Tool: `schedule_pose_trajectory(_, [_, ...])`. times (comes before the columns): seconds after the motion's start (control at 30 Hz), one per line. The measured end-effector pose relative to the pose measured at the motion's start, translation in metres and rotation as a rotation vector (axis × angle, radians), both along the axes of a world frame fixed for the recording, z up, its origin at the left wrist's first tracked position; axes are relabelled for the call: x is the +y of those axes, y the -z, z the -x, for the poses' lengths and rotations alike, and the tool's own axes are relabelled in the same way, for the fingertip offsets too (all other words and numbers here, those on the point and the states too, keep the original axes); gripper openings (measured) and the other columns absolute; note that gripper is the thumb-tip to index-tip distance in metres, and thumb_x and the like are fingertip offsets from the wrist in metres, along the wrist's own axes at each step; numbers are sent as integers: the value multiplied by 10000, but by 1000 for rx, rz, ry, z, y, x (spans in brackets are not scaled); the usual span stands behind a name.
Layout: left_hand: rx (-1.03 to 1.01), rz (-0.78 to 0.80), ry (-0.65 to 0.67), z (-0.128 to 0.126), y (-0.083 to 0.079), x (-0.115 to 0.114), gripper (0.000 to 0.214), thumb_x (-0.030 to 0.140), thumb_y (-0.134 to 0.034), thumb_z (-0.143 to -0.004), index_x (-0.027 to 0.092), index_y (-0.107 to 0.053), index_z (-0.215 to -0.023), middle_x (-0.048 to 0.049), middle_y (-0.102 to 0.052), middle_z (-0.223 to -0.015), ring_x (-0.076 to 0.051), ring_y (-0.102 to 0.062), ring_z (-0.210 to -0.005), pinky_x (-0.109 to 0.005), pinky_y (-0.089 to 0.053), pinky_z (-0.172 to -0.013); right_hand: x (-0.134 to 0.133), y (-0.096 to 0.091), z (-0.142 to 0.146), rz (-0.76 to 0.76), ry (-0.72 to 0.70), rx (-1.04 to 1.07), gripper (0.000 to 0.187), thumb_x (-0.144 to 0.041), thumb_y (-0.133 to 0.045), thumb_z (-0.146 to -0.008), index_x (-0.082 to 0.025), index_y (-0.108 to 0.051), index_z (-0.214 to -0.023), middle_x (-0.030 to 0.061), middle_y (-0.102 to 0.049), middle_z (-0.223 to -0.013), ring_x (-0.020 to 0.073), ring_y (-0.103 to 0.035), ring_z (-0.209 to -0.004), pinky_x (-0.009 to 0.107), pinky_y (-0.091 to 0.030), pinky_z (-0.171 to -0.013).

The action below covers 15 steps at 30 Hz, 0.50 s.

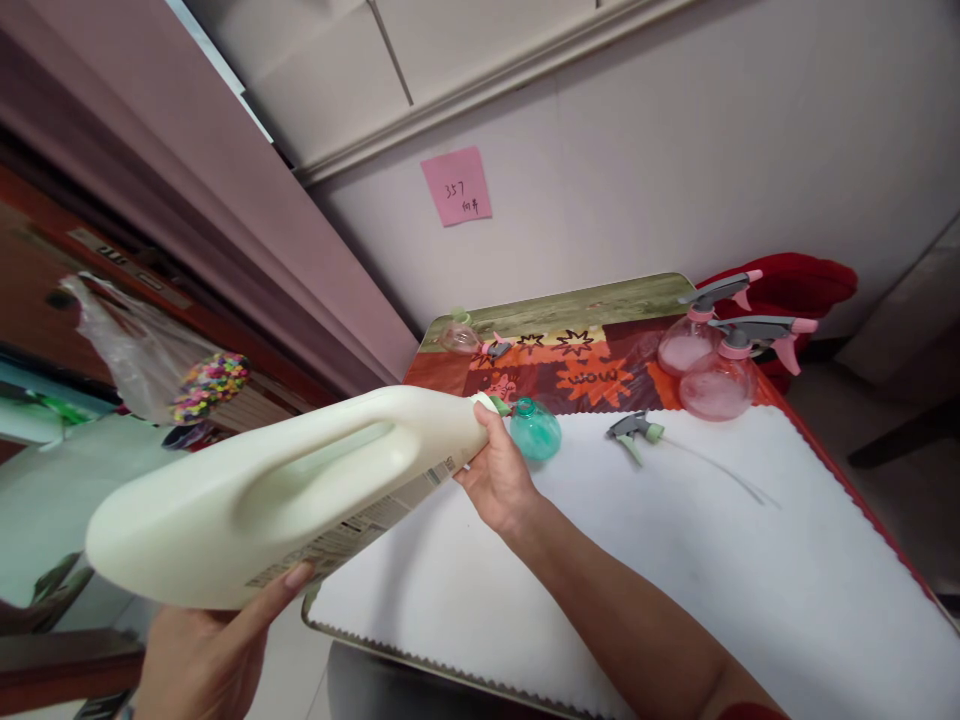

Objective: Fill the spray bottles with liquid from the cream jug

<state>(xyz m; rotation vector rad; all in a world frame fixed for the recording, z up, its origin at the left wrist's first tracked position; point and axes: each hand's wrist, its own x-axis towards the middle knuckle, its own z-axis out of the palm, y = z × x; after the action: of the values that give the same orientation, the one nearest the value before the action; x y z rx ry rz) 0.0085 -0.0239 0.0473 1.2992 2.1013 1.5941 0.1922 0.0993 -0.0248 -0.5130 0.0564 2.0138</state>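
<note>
A large cream plastic jug (pixel 300 490) with a moulded handle lies tilted in both hands, its neck pointing right and slightly raised. My left hand (pixel 217 640) supports the jug's base end from below, thumb on its side. My right hand (pixel 499 460) is closed around the neck, thumb close to the white collar. Just beyond the neck stands a green spray bottle body (pixel 535 432) with no sprayer on it; something green shows at the jug's mouth. On the white mat lies a grey and green spray head (pixel 637 432) with its thin tube.
Two spray bottles with pink liquid (pixel 716 388) stand at the table's back right. A small clear bottle (pixel 460 335) and a pink-grey spray head (pixel 495 348) are at the back left. A pink note (pixel 457 187) is on the wall; a plastic bag (pixel 124 340) hangs left.
</note>
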Motion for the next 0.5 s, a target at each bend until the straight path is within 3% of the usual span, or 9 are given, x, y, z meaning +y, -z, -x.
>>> schedule_pose_trajectory(0.2, [-54, 28, -16, 3, 0, 0, 978, 318, -916, -404, 182, -621, -1327, -58, -771, -1099, -355, -595, -1254, -463, -471, -1052, 0, 0, 0, 3, 4, -2, 323, -428, -683, -816, -255, -677, -1089, 8, -748, -1128, 198, -663, -1031, 293, -557, -740])
schedule_pose_trajectory(0.5, [-174, -39, 18, -15, -5, 1, 1035, 270, -908, -428, 203, -564, -1402, -60, -744, -1193, -366, -611, -1231, -456, -561, -962, 0, -2, -1, -3, 4, -13, 322, -424, -672, -816, -260, -668, -1093, 12, -746, -1149, 207, -665, -1050, 294, -556, -734])
